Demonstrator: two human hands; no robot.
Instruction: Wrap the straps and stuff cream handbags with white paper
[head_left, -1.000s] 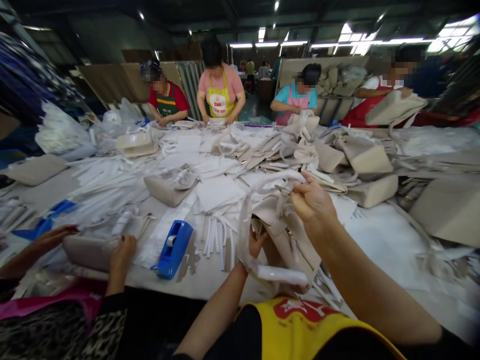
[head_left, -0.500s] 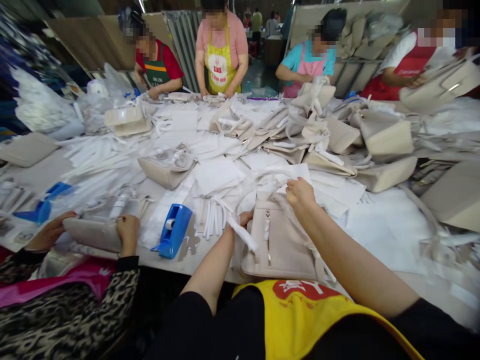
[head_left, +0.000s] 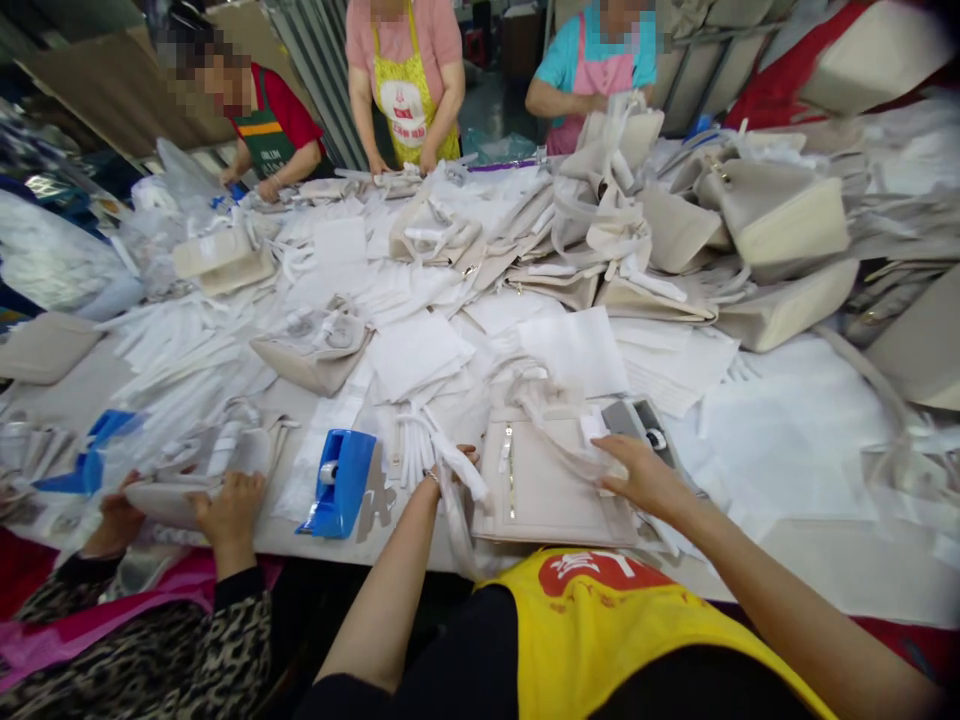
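Observation:
A beige handbag (head_left: 555, 495) with a vertical zipper (head_left: 510, 465) lies flat in front of me. My right hand (head_left: 645, 475) is at its right side, thumb and fingers around a plastic-wrapped strap (head_left: 551, 435) that curves across the bag. My left hand (head_left: 466, 455) is by the bag's upper left edge; white wrapped strips (head_left: 461, 470) partly cover it, and I cannot see whether its fingers grip anything. Just beyond my right hand is a grey tape dispenser (head_left: 651, 425).
A blue tape dispenser (head_left: 341, 485) stands left of my left arm. Nearby, a co-worker's hands (head_left: 232, 510) handle another bag. White sheets (head_left: 420, 355) and piled beige bags (head_left: 787, 215) cover the table. Several co-workers stand across it.
My right hand has come down and to the right, bringing the strap over the bag. The bag now lies flatter, and the grey tape dispenser has come into view. My left hand shifted slightly left.

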